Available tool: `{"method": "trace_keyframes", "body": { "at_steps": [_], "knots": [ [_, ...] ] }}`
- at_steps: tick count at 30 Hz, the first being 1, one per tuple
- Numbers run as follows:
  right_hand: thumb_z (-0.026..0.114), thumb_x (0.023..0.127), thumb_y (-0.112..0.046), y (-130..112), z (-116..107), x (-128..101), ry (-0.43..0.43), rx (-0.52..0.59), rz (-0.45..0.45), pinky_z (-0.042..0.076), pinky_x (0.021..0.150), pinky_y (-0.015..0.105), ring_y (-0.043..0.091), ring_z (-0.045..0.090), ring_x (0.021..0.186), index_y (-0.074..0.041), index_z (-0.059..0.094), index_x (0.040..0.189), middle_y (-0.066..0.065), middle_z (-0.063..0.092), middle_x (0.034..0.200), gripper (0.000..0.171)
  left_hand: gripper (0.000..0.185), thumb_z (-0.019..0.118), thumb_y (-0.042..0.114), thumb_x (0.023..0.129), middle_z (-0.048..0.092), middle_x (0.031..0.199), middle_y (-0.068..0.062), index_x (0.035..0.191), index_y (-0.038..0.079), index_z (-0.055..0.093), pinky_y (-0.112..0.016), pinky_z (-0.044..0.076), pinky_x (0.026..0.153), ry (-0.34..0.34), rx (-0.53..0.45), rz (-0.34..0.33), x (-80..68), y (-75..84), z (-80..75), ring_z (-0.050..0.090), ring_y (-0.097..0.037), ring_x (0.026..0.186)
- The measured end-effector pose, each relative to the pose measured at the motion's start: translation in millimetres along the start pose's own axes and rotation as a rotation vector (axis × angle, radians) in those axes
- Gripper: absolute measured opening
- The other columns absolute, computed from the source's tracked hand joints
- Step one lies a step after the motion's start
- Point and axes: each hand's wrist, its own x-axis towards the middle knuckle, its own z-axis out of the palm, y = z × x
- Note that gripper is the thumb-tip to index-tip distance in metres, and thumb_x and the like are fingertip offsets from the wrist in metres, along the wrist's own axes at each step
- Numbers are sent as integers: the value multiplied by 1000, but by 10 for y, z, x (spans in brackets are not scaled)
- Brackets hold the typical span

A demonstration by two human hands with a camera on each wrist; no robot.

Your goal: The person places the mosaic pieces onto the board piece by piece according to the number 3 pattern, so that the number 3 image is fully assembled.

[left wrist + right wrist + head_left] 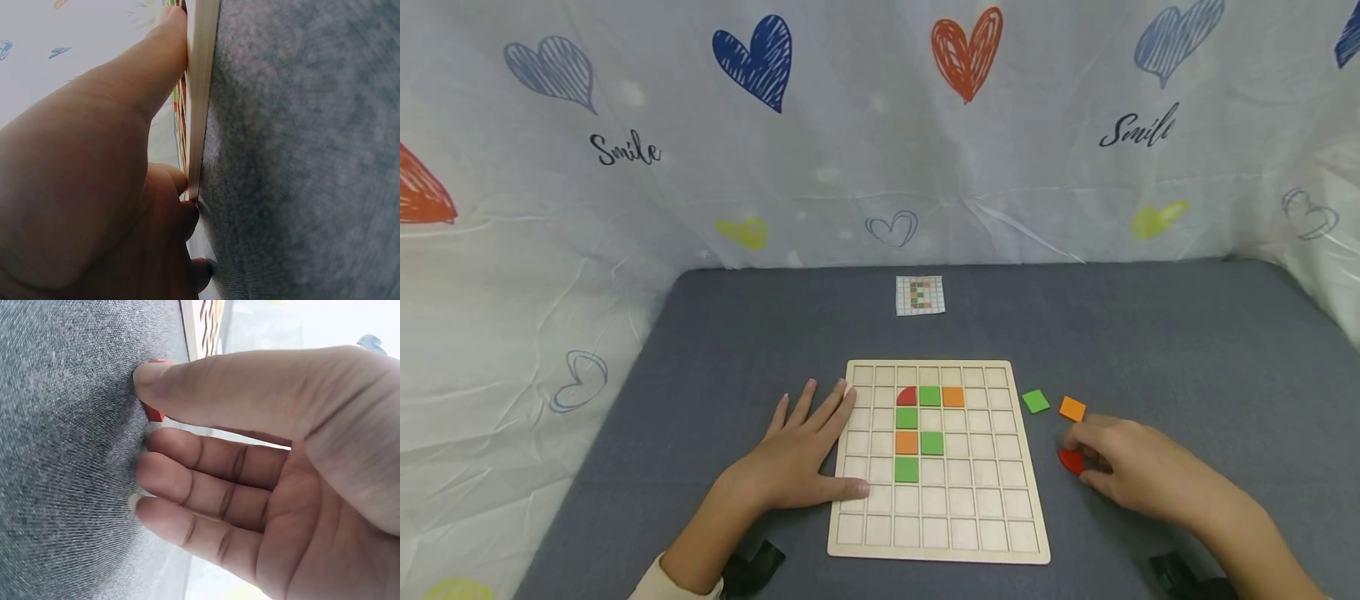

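Observation:
My left hand (pixel 801 458) lies with fingers spread along the left edge of a wooden grid board (pixel 940 533); its thumb is on the board, as the left wrist view also shows. Red, green and orange tiles sit in several of the board's squares. Right of the board, my right hand (pixel 1131 462) pinches a red tile with a rounded edge (pixel 1070 461) at the cloth. In the right wrist view the thumb presses on the red tile (pixel 155 414), with the index finger hidden behind it and the other fingers bent.
A green square tile (pixel 1035 402) and an orange square tile (pixel 1072 408) lie just right of the board. Behind the board is a small card (pixel 921 296) printed with a coloured grid pattern. Grey cloth (pixel 760 333) covers the table, and a heart-printed curtain (pixel 850 142) hangs behind.

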Motion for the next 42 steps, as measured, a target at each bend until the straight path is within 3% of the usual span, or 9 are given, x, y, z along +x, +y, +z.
{"method": "trace_keyframes", "body": {
  "at_steps": [5, 10, 14, 20, 29, 42],
  "knots": [
    [78, 65, -11, 0, 12, -20, 52, -40, -23, 42, 57, 23, 1, 46, 67, -27, 60, 81, -18, 48, 80, 29, 104, 44, 79, 68, -6, 150, 7, 146, 26, -1, -55, -3, 102, -3, -6, -4, 2, 0, -4, -13, -27, 134],
    [75, 69, -12, 5, 14, -28, 69, -30, -44, 39, 55, 20, 1, 43, 64, -29, 57, 77, -19, 48, 78, 26, 104, 44, 79, 68, -7, 150, 8, 146, 26, -1, -55, -4, 102, -5, -12, -6, 5, -2, -4, -13, -26, 134],
    [75, 67, -11, 5, 12, -15, 57, -9, -40, 39, 55, 20, 1, 43, 64, -28, 56, 76, -18, 46, 76, 28, 104, 44, 80, 68, -7, 150, 8, 146, 26, -1, -55, -4, 102, -4, -12, -7, 7, -4, 2, -13, -26, 134],
    [73, 64, -9, -36, 15, 22, 87, -1, -105, 39, 56, 20, 1, 44, 66, -27, 54, 74, -19, 45, 71, 28, 104, 44, 79, 69, -7, 150, 8, 146, 26, -1, -55, -4, 102, -2, -9, 0, 10, -9, 9, -13, -26, 134],
    [72, 69, -10, -290, -17, 92, 3, 60, -162, 38, 56, 17, 1, 43, 65, -27, 54, 77, -18, 45, 74, 25, 103, 44, 79, 69, -8, 150, 7, 146, 26, -1, -55, -4, 102, -15, -23, -3, 4, -5, -6, -14, -26, 133],
    [63, 71, -6, -736, 55, 345, -49, 30, -338, 35, 55, 15, 2, 38, 61, -23, 51, 70, -15, 40, 68, 21, 104, 44, 79, 69, -7, 150, 7, 146, 25, -1, -55, -4, 102, -12, -21, 0, -8, -1, -17, -13, -27, 133]
  ]
}}
